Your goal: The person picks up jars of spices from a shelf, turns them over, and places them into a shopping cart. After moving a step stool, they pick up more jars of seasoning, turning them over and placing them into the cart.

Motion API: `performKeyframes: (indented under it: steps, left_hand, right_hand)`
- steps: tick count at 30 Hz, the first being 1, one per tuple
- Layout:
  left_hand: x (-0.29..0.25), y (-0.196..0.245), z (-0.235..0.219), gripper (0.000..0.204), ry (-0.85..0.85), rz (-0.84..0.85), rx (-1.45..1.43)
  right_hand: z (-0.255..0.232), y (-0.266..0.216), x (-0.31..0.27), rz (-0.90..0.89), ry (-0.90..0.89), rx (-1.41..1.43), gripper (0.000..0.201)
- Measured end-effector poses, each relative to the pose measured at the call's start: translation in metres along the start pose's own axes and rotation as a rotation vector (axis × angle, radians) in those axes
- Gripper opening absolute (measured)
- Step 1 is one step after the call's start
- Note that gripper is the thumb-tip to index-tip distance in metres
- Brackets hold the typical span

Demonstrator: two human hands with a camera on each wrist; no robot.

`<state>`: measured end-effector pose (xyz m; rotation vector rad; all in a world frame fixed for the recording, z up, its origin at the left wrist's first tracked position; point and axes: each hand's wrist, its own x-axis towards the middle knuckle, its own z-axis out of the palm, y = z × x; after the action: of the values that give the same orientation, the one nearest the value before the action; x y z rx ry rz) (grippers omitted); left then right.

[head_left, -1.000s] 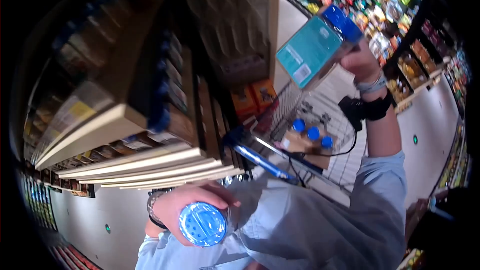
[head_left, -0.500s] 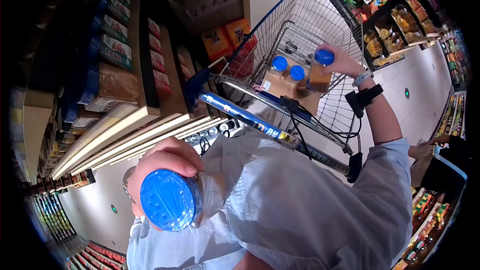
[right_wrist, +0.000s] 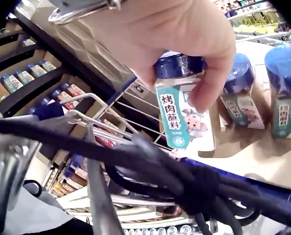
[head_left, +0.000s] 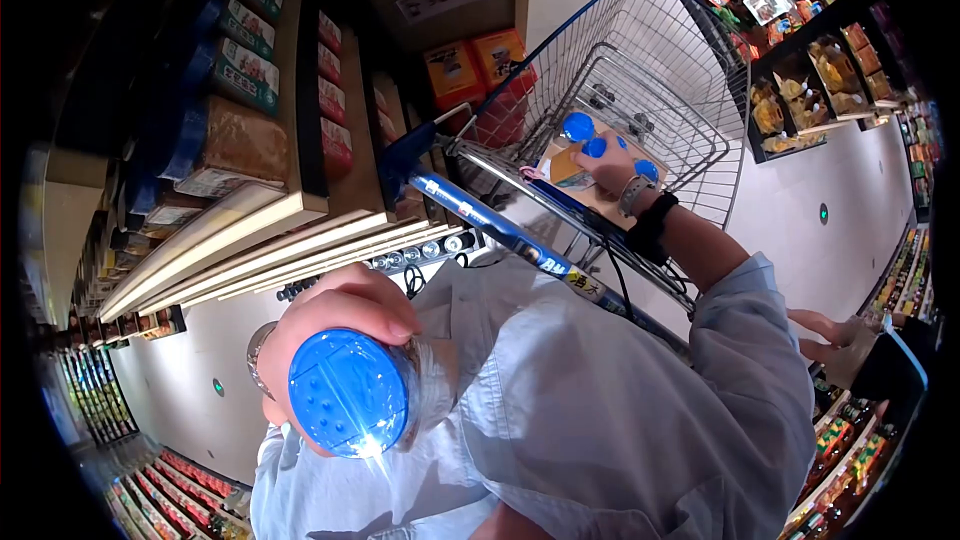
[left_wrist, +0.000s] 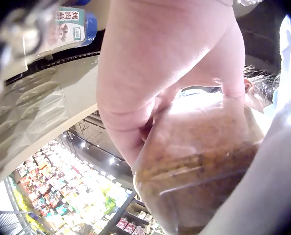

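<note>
My left hand [head_left: 340, 310] grips a large clear seasoning jar close to my chest. Its blue flip-top shaker lid [head_left: 350, 395] faces the head camera, and brown powder shows through the jar's side [left_wrist: 199, 171] in the left wrist view. Down in the shopping cart [head_left: 700, 155], my right hand [head_left: 612, 172] holds another seasoning jar [right_wrist: 184, 115] by its dark blue cap, fingers and thumb around it. That jar is upright, its teal and white pig label facing the right wrist camera. Beside it stand matching blue-capped jars [right_wrist: 241, 93] on a tan cardboard surface [right_wrist: 233, 159].
Shelves of blue-capped jars [head_left: 245, 75] rise at my left, with pale shelf edges [head_left: 220, 250]. The cart's blue handle [head_left: 490, 230] runs across in front of me. Orange boxes [head_left: 455, 75] stand beyond the shelf end. Another person's hand [head_left: 820, 335] shows at right.
My right hand has lowered its jar from above the cart to among the jars there, shifting toward the handle side. The left hand keeps its jar, which came nearer the head camera.
</note>
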<state>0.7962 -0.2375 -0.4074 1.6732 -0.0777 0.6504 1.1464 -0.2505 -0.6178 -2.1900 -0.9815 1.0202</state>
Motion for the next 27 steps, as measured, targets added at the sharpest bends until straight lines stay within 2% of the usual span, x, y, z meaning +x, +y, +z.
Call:
performKeyframes:
  steps: [3,5,6,8,12,14,16,17,18,20,22,23,24,25,26,27]
  left_hand:
    - [-0.006,0.001,0.002,0.08,0.041,-0.003,0.012]
    - [-0.01,0.001,0.001,0.08,0.058,0.005,0.021]
    - [-0.012,0.001,0.001,0.079,0.068,0.013,0.028]
    - [-0.012,0.001,0.0,0.079,0.073,0.01,0.032]
    - [-0.013,0.002,0.001,0.079,0.095,0.002,0.086]
    - [-0.011,-0.008,0.003,0.079,0.123,0.064,0.034]
    - [-0.009,-0.02,0.008,0.083,0.352,0.281,-0.089]
    - [-0.003,-0.012,0.004,0.087,0.329,0.215,-0.096]
    - [-0.004,-0.012,0.006,0.087,0.331,0.217,-0.097]
    - [-0.006,-0.01,0.01,0.091,0.56,0.019,-0.073]
    - [-0.011,-0.003,0.0,0.094,0.52,-0.237,0.219]
    - [-0.008,-0.008,-0.003,0.093,0.513,-0.233,0.306]
    - [-0.003,-0.014,-0.006,0.092,0.505,-0.228,0.393]
    - [0.007,-0.014,-0.005,0.09,0.498,-0.331,0.263]
    - [0.016,-0.021,-0.005,0.088,0.504,-0.266,0.253]
    - [0.023,-0.028,-0.005,0.086,0.492,-0.271,0.209]
  right_hand:
    - [0.016,0.007,0.007,0.078,-0.074,0.018,0.066]
    - [0.032,0.022,0.017,0.022,0.038,-0.057,0.061]
    - [0.036,0.03,0.025,0.02,0.032,-0.064,0.061]
    - [0.036,0.043,0.037,-0.215,-0.066,-0.29,0.068]
    - [0.025,0.017,0.027,-0.206,-0.107,-0.378,0.074]
    - [0.027,0.013,0.028,-0.117,-0.061,-0.294,0.079]
    - [0.03,0.012,0.025,-0.173,-0.013,-0.293,0.082]
    - [0.031,0.013,0.024,-0.228,0.039,-0.287,0.085]
    - [0.03,0.014,0.025,-0.229,0.038,-0.29,0.085]
    - [0.029,0.018,0.028,-0.277,0.071,-0.231,0.086]
    - [0.015,0.02,0.036,-0.328,0.064,-0.344,0.084]
    - [0.01,0.018,0.041,-0.379,0.055,-0.456,0.082]
    - [0.0,0.002,0.037,-0.381,0.056,-0.458,0.082]
    - [-0.017,-0.03,0.024,-0.387,-0.008,-0.44,0.077]
    - [-0.033,-0.061,0.01,-0.394,-0.073,-0.423,0.071]
    - [-0.046,-0.087,-0.006,-0.456,-0.171,-0.239,0.064]
